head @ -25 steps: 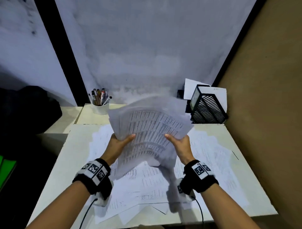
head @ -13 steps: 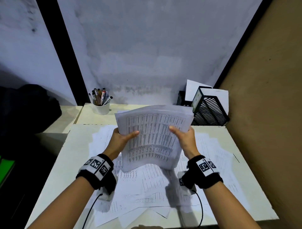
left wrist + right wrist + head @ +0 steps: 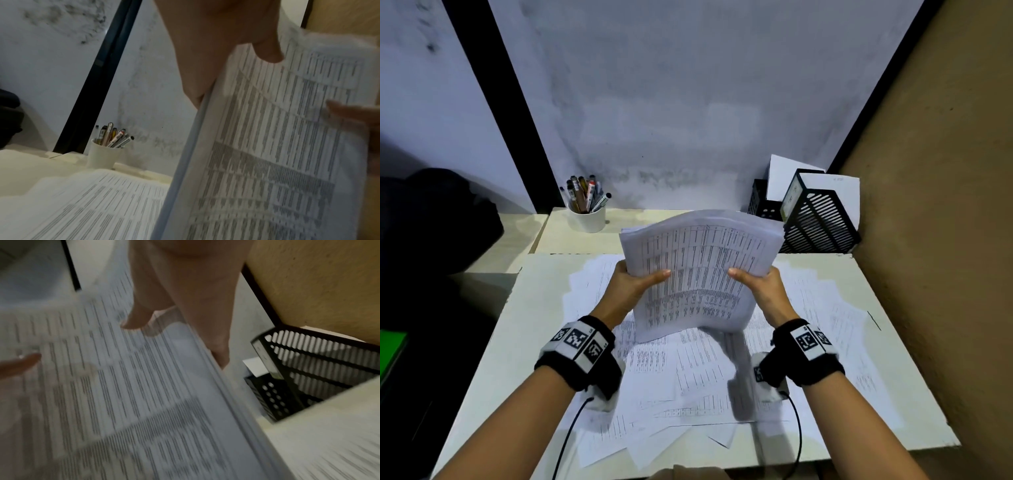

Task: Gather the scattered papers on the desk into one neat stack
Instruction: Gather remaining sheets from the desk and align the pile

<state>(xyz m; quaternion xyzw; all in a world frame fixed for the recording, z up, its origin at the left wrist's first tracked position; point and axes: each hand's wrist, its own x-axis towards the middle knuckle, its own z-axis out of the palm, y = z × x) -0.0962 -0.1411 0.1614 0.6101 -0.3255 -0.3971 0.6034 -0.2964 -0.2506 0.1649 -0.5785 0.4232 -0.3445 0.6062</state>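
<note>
A thick stack of printed papers (image 3: 698, 270) stands nearly upright above the middle of the desk, its lower edge hanging free. My left hand (image 3: 635, 282) grips its left edge, thumb on the printed front and fingers behind. My right hand (image 3: 758, 282) grips the right edge the same way. In the left wrist view the stack (image 3: 277, 154) fills the right half, with my left thumb (image 3: 267, 50) on it. The right wrist view, blurred, shows the stack (image 3: 123, 394) under my right thumb (image 3: 139, 318). More loose printed sheets (image 3: 688, 387) lie overlapping on the desk (image 3: 482, 394) beneath.
A white cup of pens (image 3: 587, 214) stands at the back left. Black slotted file holders (image 3: 818, 219) with white sheets stand at the back right by a brown wall (image 3: 945, 240). A dark bag (image 3: 438, 219) lies left of the desk. Cables trail from both wristbands.
The fanned, skewed bundle has been squared into a tidier stack. Both hands have shifted a little away from me with it, and the stack stands more upright.
</note>
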